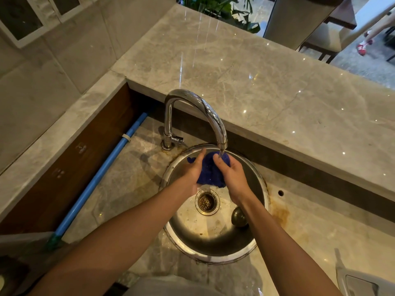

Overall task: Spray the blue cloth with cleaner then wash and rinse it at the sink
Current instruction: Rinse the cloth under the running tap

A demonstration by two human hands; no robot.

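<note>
Sink: a round, polished steel basin (213,238) sat low in the centre of the frame, its floor spotted with droplets and brownish marks; rust-coloured staining ringed its rim.
Drain: a circular perforated brass-toned strainer (207,202) lay at the middle of the bowl.
Stopper: a dark, rounded plug (239,216) rested inside the basin, right of the drain.
Faucet: a chrome gooseneck tap (193,116) arched from the upper left of the sink, a thin stream of water running from its spout.
Counter: glossy grey veined marble (256,86) filled the upper right, with a lower slab around the basin.
Pipe: a smooth blue tube (100,178) ran diagonally along the left.
Blue cloth: a deep-blue, nubbly, wet cloth (210,169) was bunched into a wad above the bowl, directly under the stream, between both hands.
Left hand: the left hand (192,169) held the cloth's left side, one finger extended straight up along it.
Right hand: the right hand (232,174) gripped the right side, fingers curled over the top of the wad.
</note>
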